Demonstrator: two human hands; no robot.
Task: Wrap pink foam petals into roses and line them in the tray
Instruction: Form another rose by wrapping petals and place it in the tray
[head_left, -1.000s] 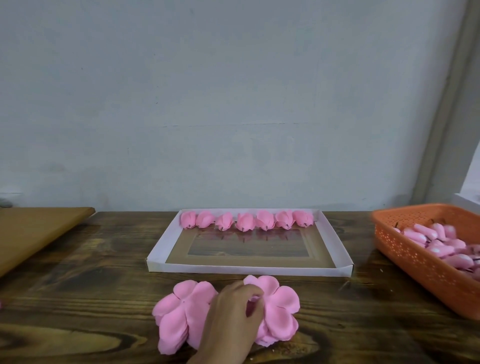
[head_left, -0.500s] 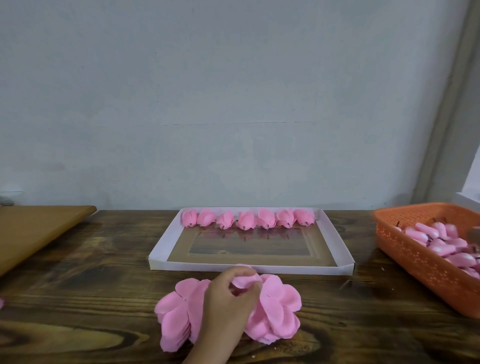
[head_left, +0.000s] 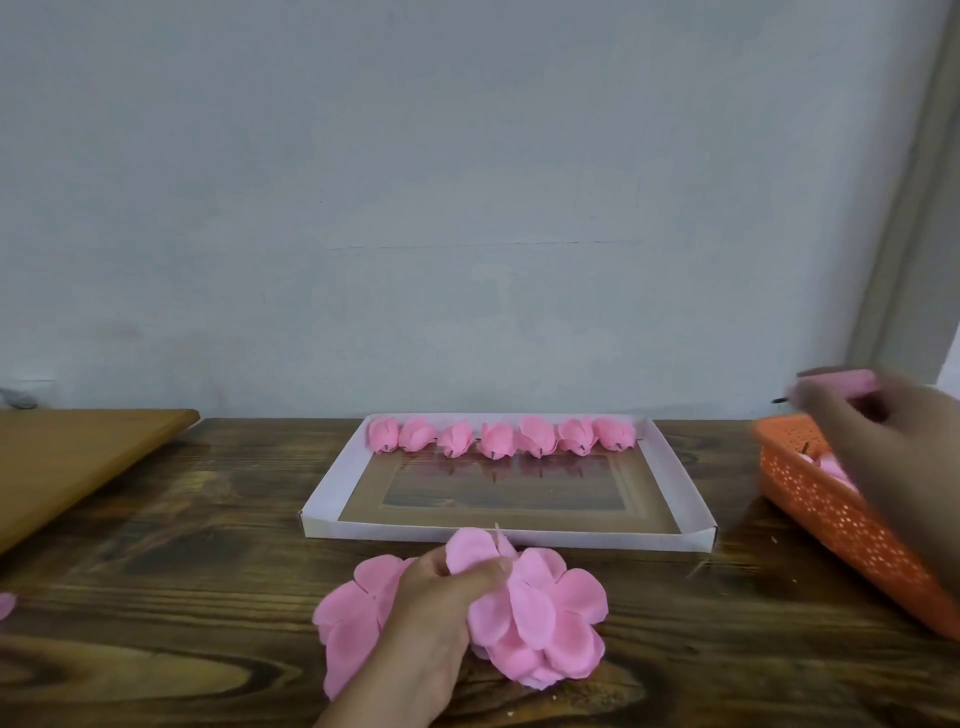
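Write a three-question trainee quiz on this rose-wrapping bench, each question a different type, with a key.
1. Count: how many finished roses stand in the white tray?
2. True or false: the roses line the tray's near wall.
3. Multiple choice: the right hand, blurred above the orange basket, holds
A. a pink bud core
B. scissors
C. nothing

Key:
1. Seven.
2. False: they line the far wall.
3. A. Meanwhile the left hand pinches a petal off the loose petal pile before the tray.
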